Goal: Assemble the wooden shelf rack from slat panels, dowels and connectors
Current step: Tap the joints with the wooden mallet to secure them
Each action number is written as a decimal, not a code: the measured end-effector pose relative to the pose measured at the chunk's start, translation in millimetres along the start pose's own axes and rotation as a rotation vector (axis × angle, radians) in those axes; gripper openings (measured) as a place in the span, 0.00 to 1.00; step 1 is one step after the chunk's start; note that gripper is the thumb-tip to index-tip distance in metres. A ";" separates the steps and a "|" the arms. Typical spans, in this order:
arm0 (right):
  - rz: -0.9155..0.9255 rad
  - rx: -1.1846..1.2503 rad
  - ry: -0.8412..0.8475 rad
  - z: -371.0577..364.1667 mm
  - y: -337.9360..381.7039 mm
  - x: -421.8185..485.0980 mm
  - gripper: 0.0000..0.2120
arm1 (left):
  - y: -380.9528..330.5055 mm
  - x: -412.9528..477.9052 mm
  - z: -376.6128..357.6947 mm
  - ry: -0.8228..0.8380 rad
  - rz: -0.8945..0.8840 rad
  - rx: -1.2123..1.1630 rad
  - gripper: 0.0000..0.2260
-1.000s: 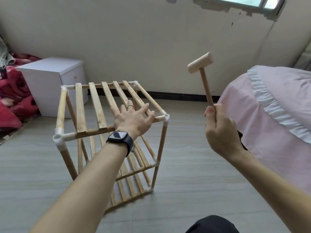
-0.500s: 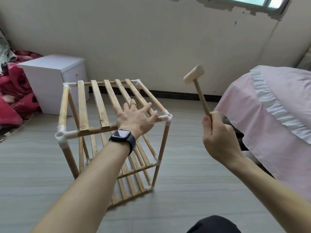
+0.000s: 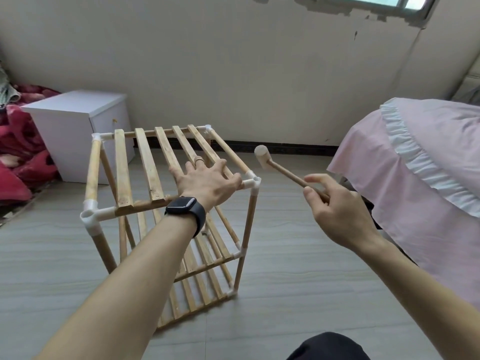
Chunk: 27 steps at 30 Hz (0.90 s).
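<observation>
The wooden shelf rack [image 3: 145,165] stands upright on the floor, with slat panels at top, middle and bottom joined by dowels and white connectors. My left hand [image 3: 207,181] lies flat, fingers spread, on the right part of the top slat panel; a black watch is on the wrist. My right hand [image 3: 337,211] grips the handle of a small wooden mallet [image 3: 265,157]. The mallet head hangs just right of and slightly above the near-right top corner connector [image 3: 253,181], not touching it. The near-left top connector [image 3: 89,216] has an open socket facing up.
A white cabinet [image 3: 72,126] stands against the wall behind the rack at left. Red bedding [image 3: 18,157] lies on the floor at far left. A bed with a pink cover [image 3: 415,165] fills the right side. Grey tiled floor surrounds the rack.
My right hand has swung the mallet down and leftwards from a raised, upright position, to the rack's near-right top corner. My left hand has stayed flat on the top panel.
</observation>
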State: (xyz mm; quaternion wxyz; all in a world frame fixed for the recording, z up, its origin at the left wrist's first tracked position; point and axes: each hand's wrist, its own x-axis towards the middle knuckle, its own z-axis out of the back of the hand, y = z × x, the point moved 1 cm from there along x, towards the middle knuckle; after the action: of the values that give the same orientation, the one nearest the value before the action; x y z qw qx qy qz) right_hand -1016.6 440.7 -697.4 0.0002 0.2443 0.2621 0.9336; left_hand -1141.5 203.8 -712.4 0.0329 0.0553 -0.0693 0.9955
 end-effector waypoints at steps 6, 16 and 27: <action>-0.177 0.822 -0.011 7.9 33.9 27.1 0.06 | -13.3 -1.6 22.8 0.065 0.033 -0.083 0.56; 0.025 0.748 -0.271 -20.4 93.3 87.0 0.15 | 10.3 -8.1 -1.5 0.032 -0.073 -0.110 0.36; 0.025 0.817 -0.582 -44.7 136.3 112.6 0.14 | 13.1 -2.1 -8.4 0.026 -0.112 -0.069 0.34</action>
State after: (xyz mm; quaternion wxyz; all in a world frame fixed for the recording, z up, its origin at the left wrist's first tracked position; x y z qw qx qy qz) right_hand -1118.7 315.7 -612.6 -0.0334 0.4779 0.5924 0.6477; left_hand -1141.3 191.9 -722.7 0.0913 0.0450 -0.0997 0.9898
